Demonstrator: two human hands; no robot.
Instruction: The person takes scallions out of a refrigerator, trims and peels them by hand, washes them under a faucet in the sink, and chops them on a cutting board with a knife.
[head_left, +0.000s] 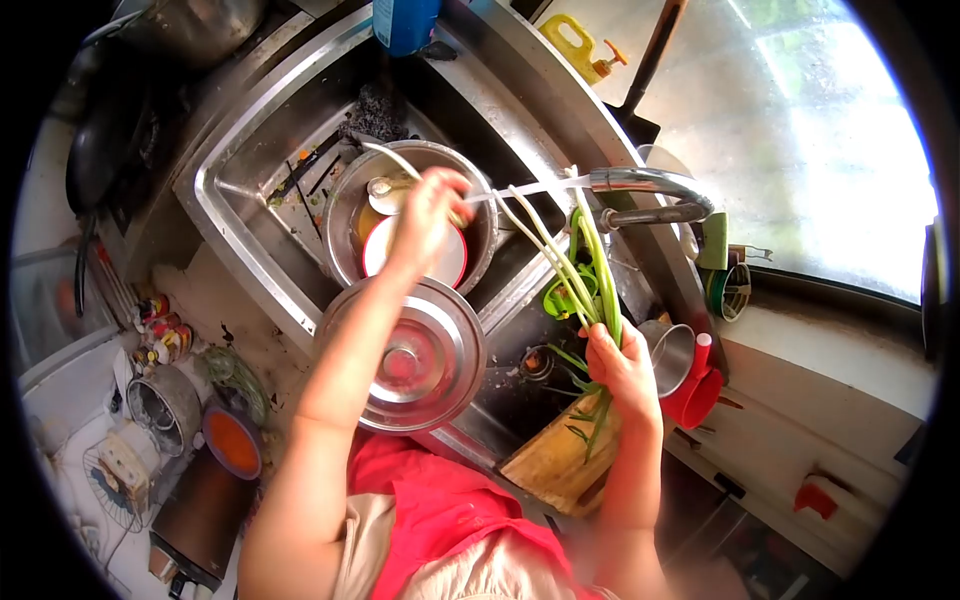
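Red garment (430, 500) nearest cam, back-left of R hand (620, 365), which is clamped on scallions (604, 280), stalks rising fwd of grip twd tap (650, 182). L hand (436, 205) blurred over pot (342, 220), can't tell if gripping. Prob. rinsing step; next move calls for firm R hold, stalks under water (530, 188).

Bare hands (617, 365), bare forearms (635, 465), bright red garment (430, 500), beige cloth (362, 545) beside and below it

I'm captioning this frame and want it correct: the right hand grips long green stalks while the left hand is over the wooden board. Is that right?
Not quite: the head view shows the left hand over the metal pot, not the wooden board. The right hand does grip long green stalks.
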